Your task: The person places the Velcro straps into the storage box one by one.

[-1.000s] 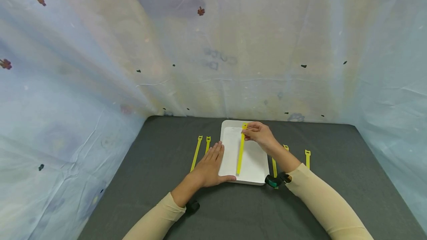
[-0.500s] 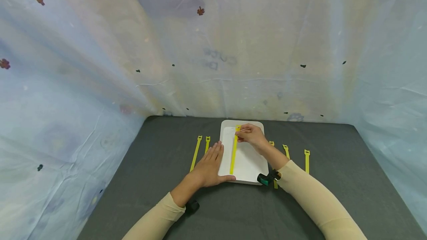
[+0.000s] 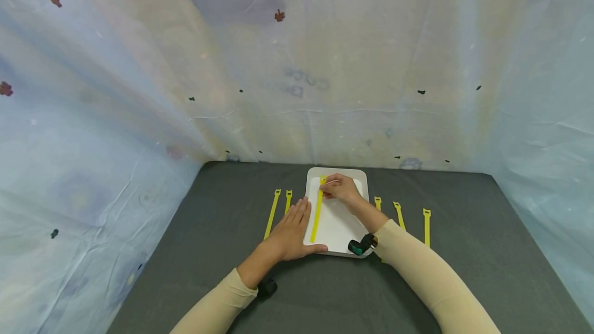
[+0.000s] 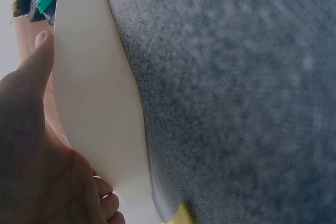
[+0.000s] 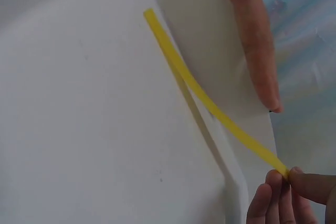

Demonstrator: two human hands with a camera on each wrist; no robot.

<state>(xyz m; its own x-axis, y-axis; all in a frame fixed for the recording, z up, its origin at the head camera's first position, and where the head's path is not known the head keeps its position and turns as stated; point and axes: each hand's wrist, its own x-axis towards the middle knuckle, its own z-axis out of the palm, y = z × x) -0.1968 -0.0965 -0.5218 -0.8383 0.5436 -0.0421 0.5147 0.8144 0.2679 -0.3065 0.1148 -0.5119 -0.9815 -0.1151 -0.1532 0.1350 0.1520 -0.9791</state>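
Observation:
A shallow white tray point(image 3: 337, 228) lies on the dark grey table. My left hand point(image 3: 290, 233) rests against its left side with straight fingers, the thumb along the front wall. My right hand point(image 3: 342, 189) pinches a flat yellow cable tie point(image 3: 317, 215) near its slotted head, between thumb and fingers. The tie hangs lengthwise over the left part of the tray. In the right wrist view the cable tie point(image 5: 210, 106) bows slightly, its far end near the tray floor and a shadow beside it; whether that end touches cannot be told.
Left of the tray lie two more yellow ties, such as the outer tie point(image 3: 273, 214); the left hand partly covers the other. Right of it lie several, including the outermost tie point(image 3: 427, 226), some behind the right arm. A patterned curtain point(image 3: 348, 92) hangs behind the table.
My right hand has moved left with the yellow cable tie, from the tray's middle to near its left side. My left hand has stayed in place.

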